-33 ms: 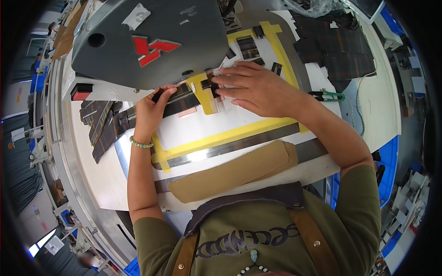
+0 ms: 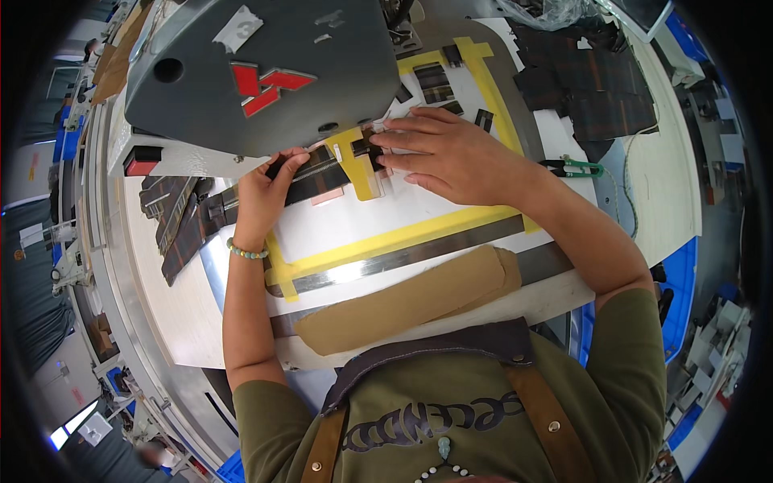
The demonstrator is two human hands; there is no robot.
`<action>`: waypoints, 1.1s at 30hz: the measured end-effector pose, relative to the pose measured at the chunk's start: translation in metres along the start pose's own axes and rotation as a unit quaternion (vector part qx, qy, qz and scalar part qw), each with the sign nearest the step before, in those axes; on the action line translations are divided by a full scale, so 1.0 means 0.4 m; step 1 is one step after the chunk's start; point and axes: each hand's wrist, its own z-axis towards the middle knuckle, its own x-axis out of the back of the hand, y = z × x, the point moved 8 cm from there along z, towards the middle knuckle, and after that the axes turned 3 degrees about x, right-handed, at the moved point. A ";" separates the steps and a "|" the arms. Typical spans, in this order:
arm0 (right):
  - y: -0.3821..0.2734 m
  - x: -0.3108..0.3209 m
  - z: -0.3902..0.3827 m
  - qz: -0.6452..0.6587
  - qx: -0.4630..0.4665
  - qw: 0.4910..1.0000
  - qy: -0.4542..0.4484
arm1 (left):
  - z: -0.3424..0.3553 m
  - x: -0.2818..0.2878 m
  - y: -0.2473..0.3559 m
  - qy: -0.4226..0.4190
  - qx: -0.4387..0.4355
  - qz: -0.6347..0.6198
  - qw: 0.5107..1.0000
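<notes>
My left hand (image 2: 266, 191) pinches the upper edge of a dark plaid fabric strip (image 2: 310, 181) between thumb and fingers. A zipper (image 2: 320, 170) runs along that strip, which trails off to the left. Over the strip's right part sits a yellow plate (image 2: 352, 165), under the front of the grey sewing machine head (image 2: 266, 80). My right hand (image 2: 443, 153) lies to the right of the plate, its fingers stretched out and apart, with the tips at a small dark piece (image 2: 372, 149) beside it. The machine head hides what lies behind my fingertips.
Yellow tape (image 2: 394, 241) borders the white work surface. Small plaid pieces (image 2: 433, 83) lie behind my right hand, and a plaid pile (image 2: 604, 80) is at the far right. Green-handled thread snips (image 2: 573, 168) lie near my right forearm. A brown cardboard piece (image 2: 411, 299) rests along the front edge.
</notes>
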 end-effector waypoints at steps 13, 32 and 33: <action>-0.004 0.011 0.002 -0.009 0.000 1.000 0.018 | -0.005 -0.009 0.044 0.000 -0.099 0.158 0.983; -0.004 0.014 0.004 0.008 -0.023 0.999 0.025 | -0.006 -0.016 0.061 0.024 -0.111 0.181 0.977; -0.002 0.019 0.004 0.014 -0.026 0.999 0.034 | -0.006 -0.016 0.060 0.025 -0.091 0.171 0.981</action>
